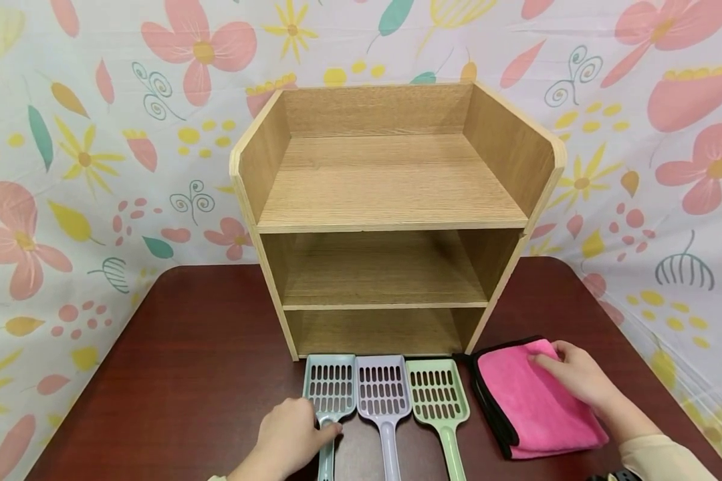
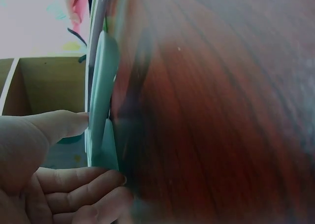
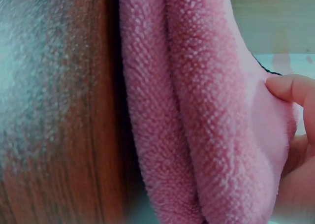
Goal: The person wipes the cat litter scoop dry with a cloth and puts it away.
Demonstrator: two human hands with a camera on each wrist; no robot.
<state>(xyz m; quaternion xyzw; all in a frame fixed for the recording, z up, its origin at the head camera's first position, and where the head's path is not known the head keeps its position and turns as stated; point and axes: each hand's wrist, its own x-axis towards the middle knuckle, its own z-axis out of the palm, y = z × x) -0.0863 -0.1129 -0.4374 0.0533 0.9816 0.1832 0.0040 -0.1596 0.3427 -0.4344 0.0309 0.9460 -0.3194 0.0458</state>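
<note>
On the desk (image 1: 174,374), before the wooden shelf (image 1: 391,220), the right hand (image 1: 577,374) pinches the folded pink cloth (image 1: 535,407) near the front right corner. The left hand (image 1: 291,437) curls around the blue scoop (image 1: 329,394) at the front edge; grip the handle fully before lifting.

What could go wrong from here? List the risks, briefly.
1. The three scoops lie side by side, apparently touching. The left hand grips the blue scoop at its handle, so lifting it may drag or knock the purple scoop.
2. The right hand pinches only the cloth's top layer at one corner; the folded cloth may unfold when lifted.
3. The scoop heads lie close to the shelf; a forward lift could strike its bottom edge.
</note>
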